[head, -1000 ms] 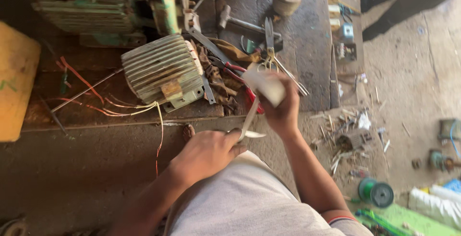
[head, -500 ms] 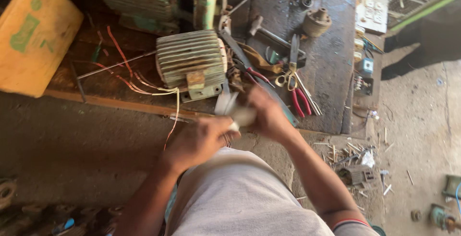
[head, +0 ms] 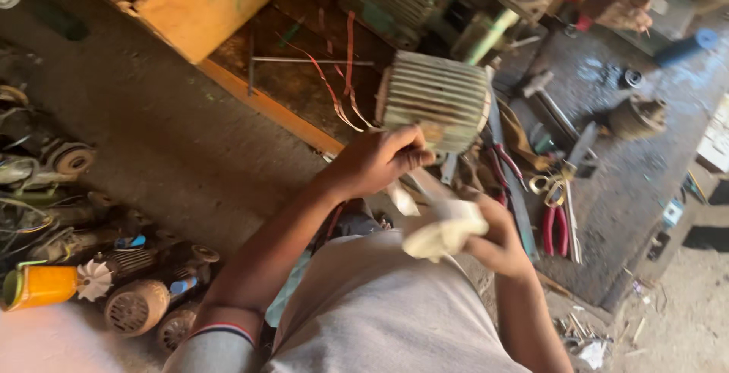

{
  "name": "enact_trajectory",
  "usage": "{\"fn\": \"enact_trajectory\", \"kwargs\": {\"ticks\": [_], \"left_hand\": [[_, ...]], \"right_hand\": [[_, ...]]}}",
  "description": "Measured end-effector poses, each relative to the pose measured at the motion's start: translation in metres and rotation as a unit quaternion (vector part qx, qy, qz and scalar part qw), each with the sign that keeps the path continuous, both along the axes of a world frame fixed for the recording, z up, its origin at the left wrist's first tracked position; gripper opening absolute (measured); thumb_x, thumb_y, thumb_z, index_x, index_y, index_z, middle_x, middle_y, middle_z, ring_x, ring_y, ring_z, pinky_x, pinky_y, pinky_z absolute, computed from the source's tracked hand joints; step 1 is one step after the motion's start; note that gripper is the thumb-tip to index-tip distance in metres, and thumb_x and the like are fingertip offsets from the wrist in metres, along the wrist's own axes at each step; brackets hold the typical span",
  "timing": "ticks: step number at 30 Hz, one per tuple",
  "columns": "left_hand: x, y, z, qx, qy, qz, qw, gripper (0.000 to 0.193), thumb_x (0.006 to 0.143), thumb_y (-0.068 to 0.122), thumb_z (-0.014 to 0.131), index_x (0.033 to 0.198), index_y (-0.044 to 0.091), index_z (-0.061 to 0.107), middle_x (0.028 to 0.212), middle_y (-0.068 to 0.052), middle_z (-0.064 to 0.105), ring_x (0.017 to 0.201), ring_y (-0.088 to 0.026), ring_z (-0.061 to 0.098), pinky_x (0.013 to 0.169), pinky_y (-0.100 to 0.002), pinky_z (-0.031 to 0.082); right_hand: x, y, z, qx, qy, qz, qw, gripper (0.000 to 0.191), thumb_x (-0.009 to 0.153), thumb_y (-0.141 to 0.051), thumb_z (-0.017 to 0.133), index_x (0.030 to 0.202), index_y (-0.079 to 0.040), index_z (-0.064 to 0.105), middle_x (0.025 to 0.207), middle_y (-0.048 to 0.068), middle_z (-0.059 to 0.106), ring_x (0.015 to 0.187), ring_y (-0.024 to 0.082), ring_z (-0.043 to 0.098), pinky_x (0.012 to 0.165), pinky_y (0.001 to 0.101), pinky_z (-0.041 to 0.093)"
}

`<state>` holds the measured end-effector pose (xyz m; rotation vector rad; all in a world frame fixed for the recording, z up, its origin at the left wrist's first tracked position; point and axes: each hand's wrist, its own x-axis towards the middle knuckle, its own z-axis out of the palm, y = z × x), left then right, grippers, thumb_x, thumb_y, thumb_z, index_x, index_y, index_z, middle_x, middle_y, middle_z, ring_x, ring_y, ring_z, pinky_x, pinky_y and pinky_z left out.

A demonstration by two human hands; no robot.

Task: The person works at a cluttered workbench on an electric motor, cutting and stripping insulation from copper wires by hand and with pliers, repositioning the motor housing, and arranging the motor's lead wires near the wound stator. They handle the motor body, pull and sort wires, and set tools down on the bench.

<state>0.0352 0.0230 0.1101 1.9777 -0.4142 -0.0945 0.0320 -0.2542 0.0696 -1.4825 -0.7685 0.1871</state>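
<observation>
Hands were both busy right in front of the chest: right hand [head: 497, 240] was closed around a wad of white cloth [head: 444, 230], left hand [head: 380, 162] pinched shut on a pale strip [head: 425, 185] running out of it. Just past them sat a ribbed motor housing [head: 437, 100] on the bench [head: 615, 191], red-handled pliers [head: 557, 229] nearby, yellow box [head: 205, 1] farther back.

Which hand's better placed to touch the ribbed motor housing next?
Left, probably. The left hand is right beside the ribbed motor housing, pinching the white strip; the right hand sits lower, full of the white roll.
</observation>
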Motion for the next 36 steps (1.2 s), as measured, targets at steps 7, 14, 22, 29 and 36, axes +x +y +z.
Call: {"fn": "enact_trajectory", "kwargs": {"ticks": [7,14,22,29,36], "left_hand": [[0.001,0.024,0.020,0.126,0.069,-0.097,0.985,0.021,0.107,0.029,0.057,0.106,0.009,0.065,0.083,-0.007,0.074,0.070,-0.016,0.072,0.067,-0.034,0.058],[0.029,0.070,0.061,-0.025,-0.254,-0.043,0.966,0.066,0.082,0.041,0.078,0.131,0.006,0.052,0.125,-0.022,0.058,0.113,-0.038,0.064,0.092,-0.048,0.058],[0.043,0.180,0.058,0.097,-0.131,0.152,0.975,0.056,0.077,0.009,0.082,0.127,0.008,0.058,0.127,-0.016,0.067,0.115,-0.029,0.070,0.099,-0.037,0.058],[0.089,0.315,0.018,0.124,0.049,0.377,0.916,0.041,0.098,0.012,0.067,0.134,-0.001,0.052,0.127,-0.013,0.060,0.112,-0.019,0.062,0.098,-0.033,0.051],[0.118,0.262,-0.032,0.174,-0.014,0.278,0.945,0.023,0.111,0.013,0.063,0.125,-0.004,0.058,0.112,-0.012,0.061,0.096,-0.020,0.058,0.084,-0.030,0.047]], "right_hand": [[0.026,0.064,0.017,-0.124,0.024,-0.321,0.939,0.028,0.097,-0.008,0.070,0.120,0.003,0.059,0.106,0.006,0.068,0.094,0.015,0.066,0.080,0.0263,0.055],[0.036,0.095,0.051,-0.157,-0.025,-0.042,0.986,0.045,0.083,-0.011,0.081,0.122,0.001,0.062,0.111,0.008,0.069,0.101,0.018,0.068,0.089,0.0311,0.055],[0.026,0.108,0.059,-0.084,0.156,-0.073,0.981,0.055,0.091,-0.007,0.073,0.141,0.002,0.050,0.136,0.012,0.059,0.126,0.022,0.061,0.106,0.0349,0.052],[-0.008,0.099,0.038,-0.180,0.213,-0.258,0.925,0.037,0.098,-0.011,0.070,0.132,-0.001,0.062,0.120,0.010,0.073,0.110,0.018,0.070,0.095,0.0328,0.059],[-0.009,0.112,0.040,-0.281,0.184,-0.316,0.887,0.033,0.094,-0.018,0.075,0.124,-0.008,0.065,0.115,0.010,0.070,0.098,0.022,0.073,0.086,0.0346,0.060]]}}
